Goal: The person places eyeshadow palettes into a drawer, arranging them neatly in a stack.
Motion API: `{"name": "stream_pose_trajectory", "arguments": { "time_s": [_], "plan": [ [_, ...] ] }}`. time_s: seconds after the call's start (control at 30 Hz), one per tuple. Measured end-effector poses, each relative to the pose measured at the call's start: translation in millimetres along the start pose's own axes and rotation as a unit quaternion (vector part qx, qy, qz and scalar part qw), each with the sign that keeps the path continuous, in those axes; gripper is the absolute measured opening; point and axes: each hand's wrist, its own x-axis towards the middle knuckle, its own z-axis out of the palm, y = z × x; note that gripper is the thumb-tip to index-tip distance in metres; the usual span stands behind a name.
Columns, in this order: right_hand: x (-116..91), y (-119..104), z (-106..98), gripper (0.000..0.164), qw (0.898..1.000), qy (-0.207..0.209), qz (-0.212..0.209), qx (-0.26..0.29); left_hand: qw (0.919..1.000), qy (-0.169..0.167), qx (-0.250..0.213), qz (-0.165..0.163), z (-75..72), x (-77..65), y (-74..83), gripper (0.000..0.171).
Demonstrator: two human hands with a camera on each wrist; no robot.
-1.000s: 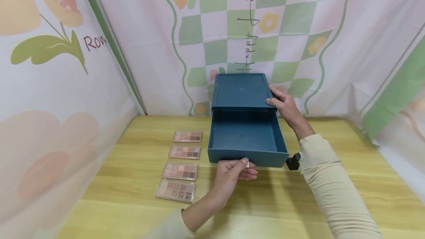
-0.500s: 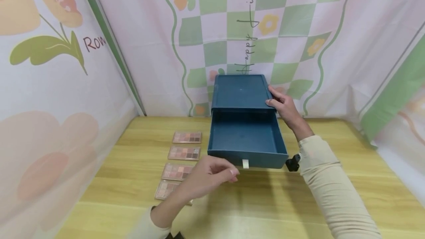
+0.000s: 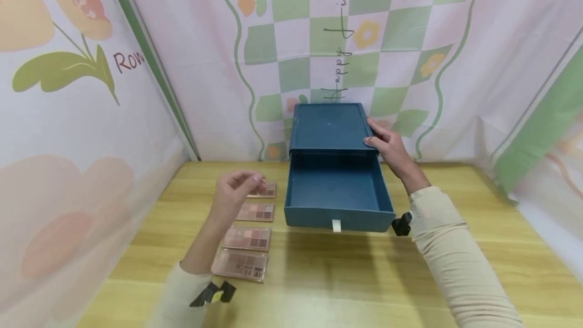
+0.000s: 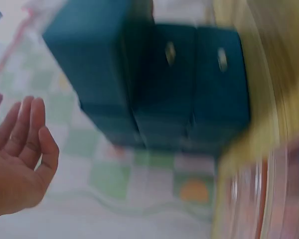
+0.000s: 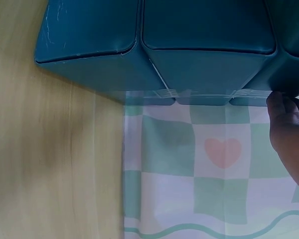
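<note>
A dark blue drawer unit (image 3: 330, 125) stands against the back curtain. Its top drawer (image 3: 339, 219) is pulled out, with a bare floor and a small white pull tab (image 3: 336, 226) on the front. My right hand (image 3: 390, 148) rests on the unit's upper right edge, thumb on top and fingers along the side. On the left, my left hand (image 3: 233, 197) hovers over the farthest eyeshadow palette (image 3: 268, 190), its fingers loosely bent and holding nothing. Three more palettes lie in a column towards me, the nearest palette (image 3: 241, 265) below my left forearm.
Below the pulled-out drawer, two shut drawers (image 4: 174, 89) show in the left wrist view. All stands on a yellow wood-grain table (image 3: 346, 287). A patterned curtain (image 3: 296, 39) hangs behind, and a flowered one (image 3: 59, 130) on the left.
My left hand has let go of the drawer's white tab and moved left and away from me to the far palette. The right hand and the drawer have stayed put.
</note>
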Motion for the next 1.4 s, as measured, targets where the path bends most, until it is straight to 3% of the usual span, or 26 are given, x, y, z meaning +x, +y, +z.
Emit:
{"name": "stream_pose_trajectory", "arguments": {
  "time_s": [0.17, 0.33, 0.6, 0.83, 0.97, 1.17, 1.4],
  "plan": [
    [-2, 1, -3, 0.065, 1.000, 0.000, 0.007, -0.013, 0.9982, 0.030, 0.052, -0.002, -29.0, 26.4, -26.1, 0.018],
    [-2, 1, -3, 0.065, 1.000, 0.000, 0.006, -0.015, 0.9940, 0.012, 0.107, -0.016, -50.8, 45.7, -49.5, 0.026],
    [1, -1, 1, 0.065, 1.000, -0.006, -0.006, -0.004, 0.9889, 0.008, 0.131, -0.070, -81.8, 57.7, -87.3, 0.033],
    [2, -3, 0, 0.066, 1.000, -0.002, -0.002, -0.002, 0.9681, -0.017, 0.195, -0.157, -94.9, 63.2, -112.8, 0.049],
    [2, -3, 1, 0.066, 1.000, -0.002, -0.003, 0.006, 0.9565, -0.038, 0.218, -0.191, -103.3, 64.1, -129.0, 0.055],
    [0, -2, 1, 0.066, 1.000, -0.001, -0.001, 0.012, 0.9391, -0.071, 0.267, -0.205, -110.9, 62.8, -148.0, 0.061],
    [-1, 2, 0, 0.065, 1.000, 0.009, -0.011, 0.021, 0.9139, -0.132, 0.317, -0.216, -111.0, 66.7, -161.4, 0.062]
  ]
}}
